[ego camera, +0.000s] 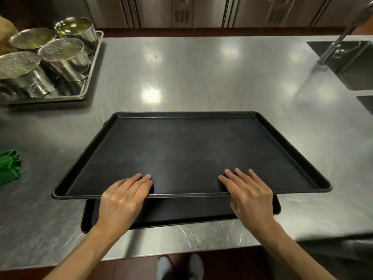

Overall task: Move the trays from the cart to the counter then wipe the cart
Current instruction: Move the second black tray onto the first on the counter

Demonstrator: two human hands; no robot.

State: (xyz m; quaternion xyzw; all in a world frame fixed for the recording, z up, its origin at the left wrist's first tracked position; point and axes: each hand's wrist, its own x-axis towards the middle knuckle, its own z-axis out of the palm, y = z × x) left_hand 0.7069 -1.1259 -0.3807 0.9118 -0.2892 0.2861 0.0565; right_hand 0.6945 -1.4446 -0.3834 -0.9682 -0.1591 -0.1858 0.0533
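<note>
Head view: I see the top tray [189, 152] lying skewed over a lower tray [181, 211] on the steel surface [201, 73]. Left hand [123, 197] and right hand [249, 193] lie flat-fingered over the top tray's near rim, gripping nothing. Risk as I judge it: a push could slide the top tray off the lower one.

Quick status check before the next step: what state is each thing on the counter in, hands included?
Top black tray: empty, lying askew on the lower tray.
Lower black tray: flat on the counter, mostly covered.
Left hand: fingers straight, over the top tray's near rim.
Right hand: the same.
Metal tray: holds round metal tins.
Green cloth: bunched, untouched.
</note>
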